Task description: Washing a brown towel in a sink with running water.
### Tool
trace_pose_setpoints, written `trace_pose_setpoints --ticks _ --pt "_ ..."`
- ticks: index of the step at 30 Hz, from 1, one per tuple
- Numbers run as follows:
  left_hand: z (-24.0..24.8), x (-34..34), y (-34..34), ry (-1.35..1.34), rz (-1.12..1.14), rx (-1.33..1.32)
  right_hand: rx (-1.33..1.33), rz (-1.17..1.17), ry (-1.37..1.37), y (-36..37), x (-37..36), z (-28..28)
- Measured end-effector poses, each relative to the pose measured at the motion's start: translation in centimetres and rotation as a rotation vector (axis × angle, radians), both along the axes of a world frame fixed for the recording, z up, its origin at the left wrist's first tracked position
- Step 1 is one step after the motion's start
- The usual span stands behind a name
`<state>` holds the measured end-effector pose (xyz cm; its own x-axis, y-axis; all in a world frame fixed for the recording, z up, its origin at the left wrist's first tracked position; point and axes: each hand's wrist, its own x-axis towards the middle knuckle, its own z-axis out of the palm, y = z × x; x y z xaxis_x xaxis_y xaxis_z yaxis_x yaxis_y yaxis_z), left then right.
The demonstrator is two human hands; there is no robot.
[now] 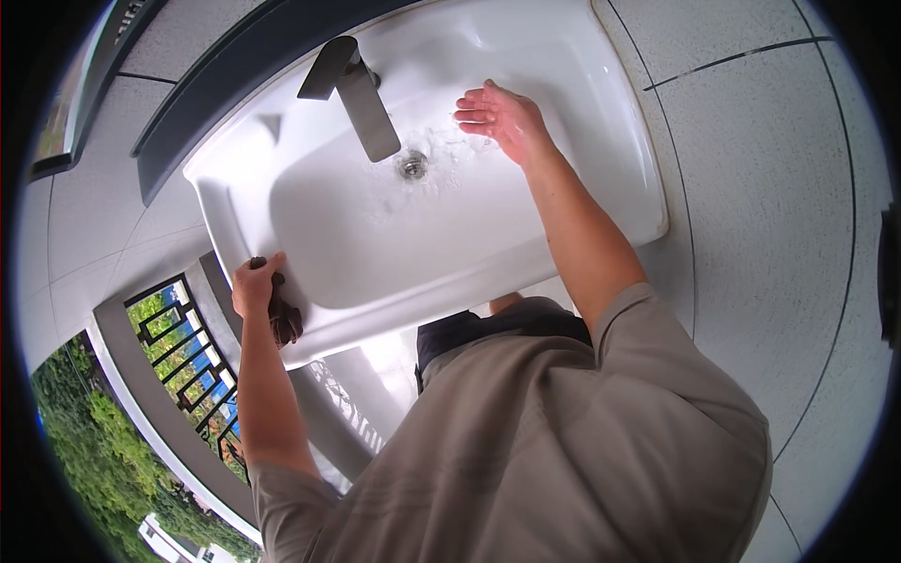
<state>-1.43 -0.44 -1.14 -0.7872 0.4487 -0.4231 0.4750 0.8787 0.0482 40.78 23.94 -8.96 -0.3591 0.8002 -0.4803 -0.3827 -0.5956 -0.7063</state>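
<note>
My left hand [251, 285] is closed on a dark brown cloth [285, 322], though it could be another soft thing; its kind is hard to make out. That hand rests at the left rim of a white sink [413, 253], and the brown bundle hangs down beside the thumb. Over the right part of the basin, my right hand [507, 122] is held open with fingers stretched toward the faucet, nothing in it. A dark grey faucet [366, 113] stands at the back of the sink. Water splashes around the metal drain [412, 165], below the spout.
Behind the sink runs a dark grey ledge [216, 94], with part of a mirror [80, 103] at the far left. Tiled wall [751, 159] borders the right side. To the lower left are a black metal railing [192, 366] and green trees [113, 450] outside.
</note>
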Motion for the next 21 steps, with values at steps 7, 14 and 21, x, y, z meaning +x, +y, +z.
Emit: trace_pose_setpoints --ticks 7,14,21 --pt "1.3 0.8 0.8 -0.025 0.033 -0.027 0.007 0.416 -0.923 -6.0 7.1 -1.3" --pt "1.7 1.3 1.0 -0.042 0.049 -0.013 0.133 0.635 -0.762 -5.7 0.0 -4.7" --pt "1.2 1.3 1.0 -0.044 0.045 0.004 1.145 0.811 -1.491 -8.2 -2.9 -7.2"
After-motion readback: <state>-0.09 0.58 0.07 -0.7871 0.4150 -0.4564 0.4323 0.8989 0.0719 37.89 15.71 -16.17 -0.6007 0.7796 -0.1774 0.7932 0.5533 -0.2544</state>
